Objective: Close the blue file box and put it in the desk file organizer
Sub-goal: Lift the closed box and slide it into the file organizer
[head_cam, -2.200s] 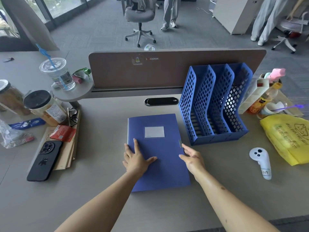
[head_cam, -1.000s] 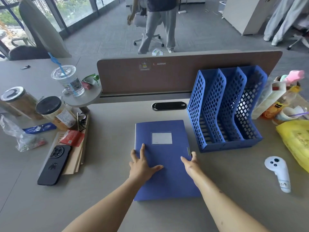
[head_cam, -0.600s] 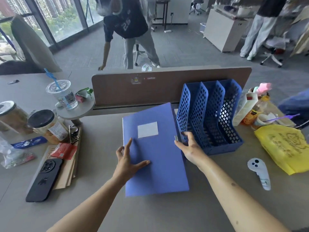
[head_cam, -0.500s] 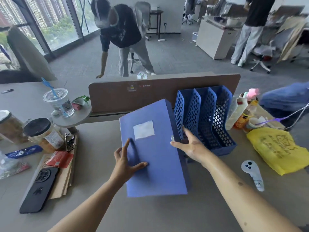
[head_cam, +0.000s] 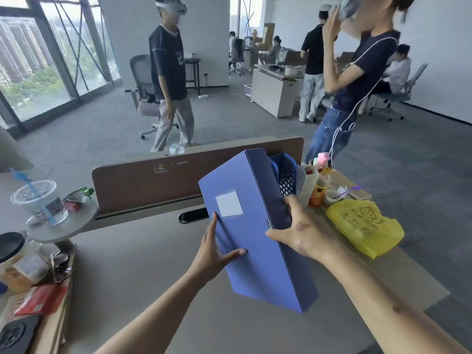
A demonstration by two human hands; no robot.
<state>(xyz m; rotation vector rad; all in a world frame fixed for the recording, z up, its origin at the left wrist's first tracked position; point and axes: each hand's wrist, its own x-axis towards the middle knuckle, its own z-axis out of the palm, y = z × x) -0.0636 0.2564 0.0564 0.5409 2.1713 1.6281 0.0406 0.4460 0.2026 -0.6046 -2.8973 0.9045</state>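
Note:
The blue file box (head_cam: 250,241) is closed and held up off the desk, tilted on edge with its white label facing left. My left hand (head_cam: 213,254) presses flat against its front cover. My right hand (head_cam: 304,232) grips its spine side, thumb on the front edge. The blue mesh desk file organizer (head_cam: 284,175) stands just behind the box and is mostly hidden by it; only its top right part shows.
A brown divider panel (head_cam: 143,180) runs along the desk's back. A yellow bag (head_cam: 362,226), bottles and cups sit to the right. A plastic cup (head_cam: 40,203), jars, a phone and papers lie at the left. Two people stand beyond the desk.
The box has been lifted from flat on the desk and turned up on edge, moving right toward the organizer. The view has tilted upward.

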